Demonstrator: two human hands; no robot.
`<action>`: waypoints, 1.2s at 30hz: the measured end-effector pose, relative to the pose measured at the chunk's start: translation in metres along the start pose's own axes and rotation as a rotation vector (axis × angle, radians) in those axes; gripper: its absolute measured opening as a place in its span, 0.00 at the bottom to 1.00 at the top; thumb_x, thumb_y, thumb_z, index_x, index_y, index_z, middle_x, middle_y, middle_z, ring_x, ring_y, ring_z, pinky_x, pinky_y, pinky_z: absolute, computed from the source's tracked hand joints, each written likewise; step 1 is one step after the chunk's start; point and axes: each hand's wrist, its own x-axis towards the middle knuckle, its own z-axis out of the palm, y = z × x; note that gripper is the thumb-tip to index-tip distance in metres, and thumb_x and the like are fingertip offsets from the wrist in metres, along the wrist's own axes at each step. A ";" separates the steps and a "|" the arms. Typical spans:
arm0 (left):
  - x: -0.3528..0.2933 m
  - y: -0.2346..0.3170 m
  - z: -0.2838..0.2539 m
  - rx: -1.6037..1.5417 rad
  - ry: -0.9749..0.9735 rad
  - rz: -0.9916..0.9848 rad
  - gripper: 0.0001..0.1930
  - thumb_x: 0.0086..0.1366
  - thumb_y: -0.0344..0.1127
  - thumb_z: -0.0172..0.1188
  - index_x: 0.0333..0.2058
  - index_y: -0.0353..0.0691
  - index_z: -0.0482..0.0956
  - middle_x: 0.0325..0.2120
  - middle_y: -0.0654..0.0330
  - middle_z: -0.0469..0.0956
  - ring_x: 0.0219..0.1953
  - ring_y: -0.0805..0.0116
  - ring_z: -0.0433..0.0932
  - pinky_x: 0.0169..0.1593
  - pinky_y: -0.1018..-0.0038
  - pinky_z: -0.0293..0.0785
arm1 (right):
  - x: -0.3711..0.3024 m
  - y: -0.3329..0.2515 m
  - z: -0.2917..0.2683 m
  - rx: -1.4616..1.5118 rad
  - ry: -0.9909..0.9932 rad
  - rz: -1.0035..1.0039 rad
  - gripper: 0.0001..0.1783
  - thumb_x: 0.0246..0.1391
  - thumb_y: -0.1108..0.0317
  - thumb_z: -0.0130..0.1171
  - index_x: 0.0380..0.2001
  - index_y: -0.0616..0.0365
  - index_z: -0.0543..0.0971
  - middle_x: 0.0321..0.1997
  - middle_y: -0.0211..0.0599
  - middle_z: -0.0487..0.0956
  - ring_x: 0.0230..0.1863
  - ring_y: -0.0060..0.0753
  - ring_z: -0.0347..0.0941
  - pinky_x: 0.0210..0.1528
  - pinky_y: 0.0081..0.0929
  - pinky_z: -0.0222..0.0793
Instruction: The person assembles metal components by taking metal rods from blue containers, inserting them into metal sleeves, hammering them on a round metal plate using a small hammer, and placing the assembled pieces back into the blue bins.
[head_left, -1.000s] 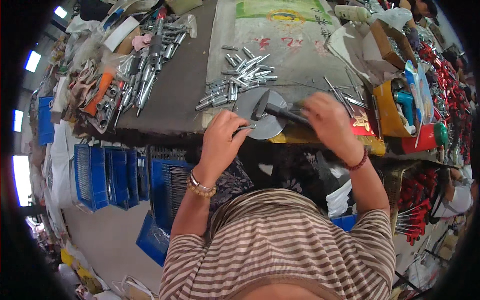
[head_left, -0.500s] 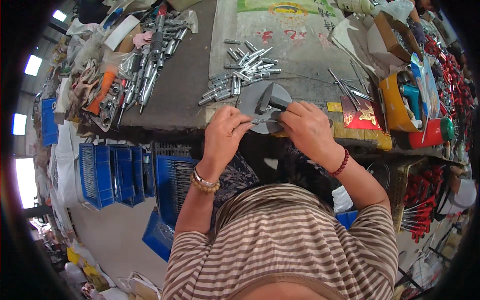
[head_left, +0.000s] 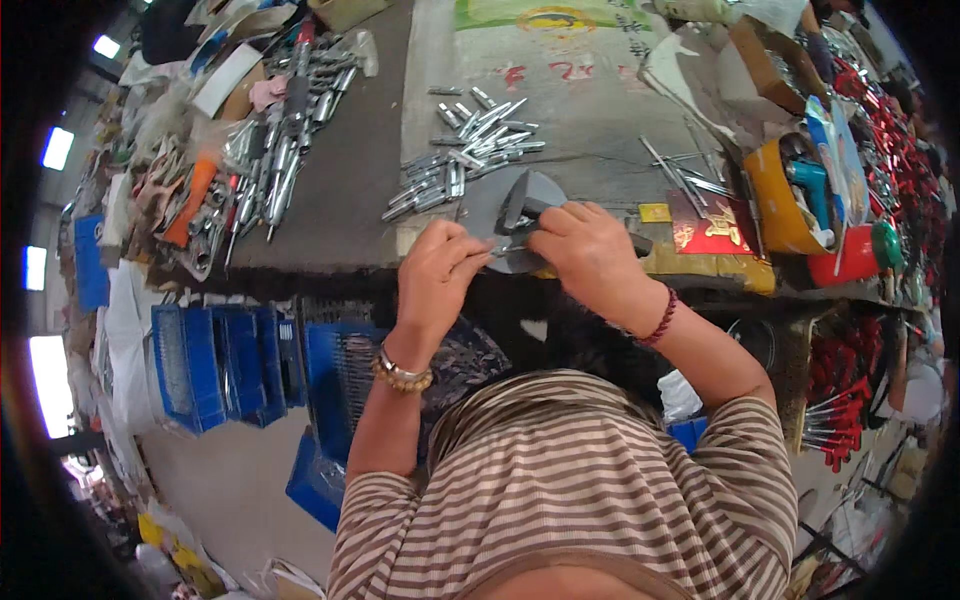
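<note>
My left hand [head_left: 435,282] is closed in a pinch on a small, thin silvery metal piece [head_left: 508,250]. The fingertips of my right hand [head_left: 592,256] are closed at the other end of that piece, palm down. Both hands are just over the near edge of a round grey metal plate [head_left: 478,208] at the bench front. On the plate rests a hammer [head_left: 522,198], its dark head upright and its handle passing beneath my right hand. Behind the plate lies a loose heap of shiny metal sockets or short rods [head_left: 480,140].
Long thin rods [head_left: 685,175] and a red envelope [head_left: 708,225] lie to the right, beside a yellow container [head_left: 780,205] with a teal tool. Metal tools [head_left: 285,150] are piled at left. Blue bins [head_left: 190,365] hang below the bench edge [head_left: 290,280].
My right hand has moved left, closer to my left hand, and less of the thin metal piece shows between them. The whole view has shifted slightly.
</note>
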 end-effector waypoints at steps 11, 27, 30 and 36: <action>-0.004 0.000 -0.001 -0.038 0.000 -0.029 0.08 0.59 0.21 0.69 0.38 0.35 0.87 0.33 0.61 0.74 0.36 0.69 0.76 0.41 0.74 0.73 | -0.005 0.082 -0.028 -0.227 0.249 0.438 0.04 0.52 0.69 0.65 0.33 0.54 0.83 0.34 0.40 0.78 0.40 0.49 0.79 0.42 0.46 0.76; -0.002 0.000 -0.003 0.004 0.051 0.030 0.07 0.58 0.26 0.71 0.36 0.38 0.87 0.32 0.58 0.76 0.36 0.58 0.78 0.40 0.65 0.74 | 0.015 0.062 -0.022 -0.056 0.095 0.221 0.06 0.52 0.71 0.66 0.33 0.58 0.80 0.34 0.44 0.77 0.41 0.52 0.76 0.44 0.46 0.74; -0.003 -0.002 -0.001 0.046 0.031 0.085 0.07 0.60 0.25 0.69 0.38 0.36 0.87 0.33 0.59 0.75 0.35 0.64 0.77 0.39 0.71 0.73 | 0.015 0.016 -0.012 0.142 0.071 0.077 0.06 0.52 0.72 0.66 0.33 0.58 0.79 0.34 0.41 0.76 0.40 0.50 0.76 0.41 0.45 0.71; -0.007 -0.004 0.002 0.030 0.035 0.071 0.07 0.60 0.27 0.69 0.38 0.36 0.86 0.33 0.59 0.75 0.35 0.64 0.77 0.39 0.71 0.73 | 0.014 -0.008 0.008 0.129 0.032 0.044 0.07 0.50 0.73 0.65 0.34 0.55 0.79 0.35 0.38 0.75 0.41 0.46 0.76 0.43 0.41 0.72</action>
